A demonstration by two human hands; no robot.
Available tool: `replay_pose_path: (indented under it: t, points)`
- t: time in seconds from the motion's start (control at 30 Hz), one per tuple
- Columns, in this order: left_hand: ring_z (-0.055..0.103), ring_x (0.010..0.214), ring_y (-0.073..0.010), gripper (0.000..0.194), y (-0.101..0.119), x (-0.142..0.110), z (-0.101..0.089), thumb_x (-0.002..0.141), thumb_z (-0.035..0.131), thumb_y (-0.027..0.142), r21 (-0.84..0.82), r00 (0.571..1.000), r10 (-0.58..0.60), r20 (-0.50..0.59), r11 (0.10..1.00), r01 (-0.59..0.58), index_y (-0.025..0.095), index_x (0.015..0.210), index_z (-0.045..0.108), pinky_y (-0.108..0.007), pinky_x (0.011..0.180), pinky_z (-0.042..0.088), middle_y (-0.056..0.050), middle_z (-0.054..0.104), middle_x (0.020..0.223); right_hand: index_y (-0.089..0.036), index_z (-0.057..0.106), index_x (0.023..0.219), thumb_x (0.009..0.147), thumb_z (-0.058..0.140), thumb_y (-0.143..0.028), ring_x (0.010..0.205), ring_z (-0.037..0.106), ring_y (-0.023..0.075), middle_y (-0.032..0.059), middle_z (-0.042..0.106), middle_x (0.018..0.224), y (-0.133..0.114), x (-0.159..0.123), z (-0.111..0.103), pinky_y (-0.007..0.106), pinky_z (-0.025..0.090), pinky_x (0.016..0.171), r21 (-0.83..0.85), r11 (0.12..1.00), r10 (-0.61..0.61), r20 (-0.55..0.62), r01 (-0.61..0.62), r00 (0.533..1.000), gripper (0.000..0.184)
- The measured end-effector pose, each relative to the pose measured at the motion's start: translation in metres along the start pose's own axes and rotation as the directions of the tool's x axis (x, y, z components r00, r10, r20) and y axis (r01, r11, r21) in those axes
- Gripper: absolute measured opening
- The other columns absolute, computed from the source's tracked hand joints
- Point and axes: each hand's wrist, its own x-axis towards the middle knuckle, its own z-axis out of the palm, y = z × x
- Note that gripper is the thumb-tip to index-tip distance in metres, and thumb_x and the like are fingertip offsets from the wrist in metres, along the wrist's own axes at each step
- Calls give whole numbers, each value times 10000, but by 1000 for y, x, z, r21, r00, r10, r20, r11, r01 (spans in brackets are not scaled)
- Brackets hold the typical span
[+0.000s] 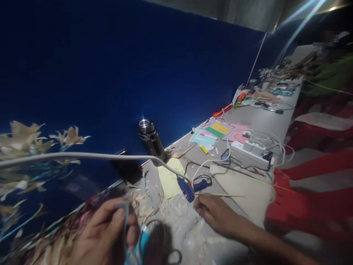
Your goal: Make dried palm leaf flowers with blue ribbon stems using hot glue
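Observation:
My left hand [106,230] is closed at the lower left, thumb against the fingers, around a thin pale blue strip [126,221] that loops over the index finger and hangs down. Right of centre, my right hand [216,215] has its fingertips pressed together; whatever they pinch is too small to make out. Just beyond those fingers lies a dark blue glue gun [186,189], partly over a yellow sheet [168,180]. A thin wooden stick [231,195] extends beside the right hand. Below, between the hands, is a bright blue object [143,237], blurred.
Dried pale flowers [23,141] stand at the left. A dark metal flask [151,138] is by the blue wall. A white cable [110,157] crosses in front. A power strip [248,151], coloured papers [219,129] and red chairs [311,195] lie rightward. A person in green sits far right.

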Motion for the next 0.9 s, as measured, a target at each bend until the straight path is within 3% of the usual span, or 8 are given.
replay_pose_path:
  t: [0.07, 0.2, 0.3, 0.4, 0.53, 0.63, 0.77, 0.9]
  points:
    - [373, 406, -74, 531, -5, 2, 12, 524, 932, 505, -29, 993, -82, 85, 996, 85, 270, 942, 705, -210, 388, 305, 38, 575, 575, -156, 683, 1025, 921, 545, -151, 971, 613, 243, 118, 702, 1031, 4, 12, -10, 330, 437, 865, -143, 990, -13, -80, 2, 997, 173]
    - [367, 423, -47, 733, -13, 5, 20, 564, 909, 538, -82, 969, -189, 162, 975, 204, 265, 1192, 647, -167, 415, 253, 48, 579, 653, -141, 694, 1072, 880, 664, -199, 1007, 602, 278, 147, 691, 1086, 7, 39, -28, 348, 438, 859, -326, 945, 20, 14, -15, 1000, 202]
    - [368, 427, -42, 758, -17, 6, 16, 577, 919, 463, -20, 955, -190, 227, 980, 200, 250, 1250, 643, -172, 427, 244, 62, 540, 654, -132, 699, 1057, 845, 711, -197, 1030, 586, 292, 161, 677, 1110, 11, 52, -29, 352, 428, 851, -394, 919, 3, 45, 14, 999, 222]
    - [305, 405, -43, 626, -24, 11, 13, 629, 889, 445, 45, 941, -155, 302, 988, 149, 166, 1152, 688, -188, 408, 195, 79, 479, 559, -128, 701, 1034, 811, 757, -236, 1032, 578, 294, 156, 677, 1091, 19, 58, -22, 356, 416, 868, -388, 921, -10, 25, 19, 1000, 254]
    - [346, 368, -50, 545, -39, 28, 18, 708, 810, 497, 66, 947, -92, 307, 995, 75, 152, 1099, 651, -202, 399, 201, 9, 654, 628, -159, 691, 1049, 794, 757, -277, 1011, 579, 277, 119, 678, 1061, 30, 62, -18, 367, 405, 899, -336, 941, -23, -1, 21, 1000, 288]
    - [367, 334, -44, 439, -57, 44, 21, 675, 806, 502, 83, 953, -86, 292, 994, 64, 164, 884, 621, -199, 383, 189, -37, 722, 712, -153, 679, 1092, 832, 702, -281, 1017, 579, 282, 130, 668, 1091, 34, 61, -19, 391, 413, 922, -285, 957, -62, 11, 63, 998, 290]
    - [342, 331, -61, 442, -77, 58, 22, 589, 845, 519, 193, 951, -178, 254, 973, 131, 145, 729, 655, -186, 377, 165, 22, 554, 451, -129, 630, 1259, 905, 586, -262, 1111, 569, 288, 165, 650, 1211, 36, 60, -24, 418, 410, 1005, -162, 982, -104, -38, 96, 994, 381]
    - [301, 350, -54, 466, -86, 63, 21, 554, 861, 541, 211, 963, -204, 177, 964, 165, 129, 716, 719, -180, 399, 146, 61, 434, 386, -163, 697, 1144, 937, 546, -359, 1039, 600, 277, 127, 685, 1100, 41, 63, -27, 416, 451, 973, -42, 996, -87, -69, 84, 994, 323]
